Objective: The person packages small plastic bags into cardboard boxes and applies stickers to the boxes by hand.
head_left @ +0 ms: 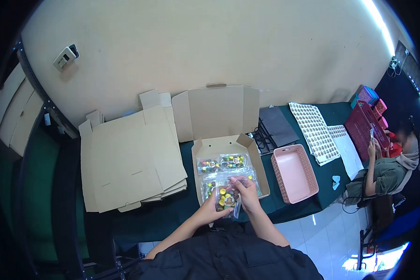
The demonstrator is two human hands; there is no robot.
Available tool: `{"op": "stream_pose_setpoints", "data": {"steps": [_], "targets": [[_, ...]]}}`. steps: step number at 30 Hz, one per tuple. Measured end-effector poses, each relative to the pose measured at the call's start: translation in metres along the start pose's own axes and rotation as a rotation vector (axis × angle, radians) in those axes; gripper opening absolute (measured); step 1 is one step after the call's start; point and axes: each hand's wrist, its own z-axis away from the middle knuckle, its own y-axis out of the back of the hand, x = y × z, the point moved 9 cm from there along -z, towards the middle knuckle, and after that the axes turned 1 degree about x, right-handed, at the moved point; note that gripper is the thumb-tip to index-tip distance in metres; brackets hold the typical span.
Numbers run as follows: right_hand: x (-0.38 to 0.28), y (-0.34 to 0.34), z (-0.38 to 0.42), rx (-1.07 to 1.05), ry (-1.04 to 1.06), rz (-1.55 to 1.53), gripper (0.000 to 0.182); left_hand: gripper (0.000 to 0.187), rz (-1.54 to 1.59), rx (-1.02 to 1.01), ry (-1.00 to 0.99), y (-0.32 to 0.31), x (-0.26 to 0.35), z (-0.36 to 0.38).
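Between my two hands is a clear plastic bag of colourful candies [226, 198] with a round label on its front. My left hand [207, 212] grips its lower left side. At the bag's upper right, my right hand [248, 195] pinches the plastic near the top edge. Just beyond them stands an open cardboard box [259, 173], its lid raised toward the wall. Several similar candy bags [233, 161] lie inside it in rows; my hands and the held bag hide part of the nearer ones.
Flattened cardboard boxes [130, 158] are stacked at left. Right of the box are black paper bags [277, 127], a pink basket [295, 173] and sheets of round stickers [315, 130]. A maroon crate [366, 130] stands farther right, beside a seated person [392, 175] holding a phone-like object.
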Motion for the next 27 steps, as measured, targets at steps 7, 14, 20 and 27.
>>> {"op": "stream_pose_setpoints", "data": {"steps": [7, 14, 20, 27], "targets": [[0.008, -0.016, 0.004, -0.289, 0.018, 0.341, 0.023, 0.023, 0.042, 0.32, -0.015, 0.055, -0.028, -0.01], [0.007, -0.018, 0.008, -0.522, -0.088, 0.351, 0.036, 0.023, 0.048, 0.233, -0.07, 0.06, -0.018, -0.01], [-0.018, -0.008, -0.002, -0.273, 0.11, 0.341, 0.04, 0.033, 0.082, 0.371, -0.151, 0.072, -0.002, -0.01], [-0.027, -0.044, 0.015, -0.222, 0.473, 0.683, 0.038, 0.066, 0.104, 0.268, -0.177, 0.03, 0.005, -0.015]]}}
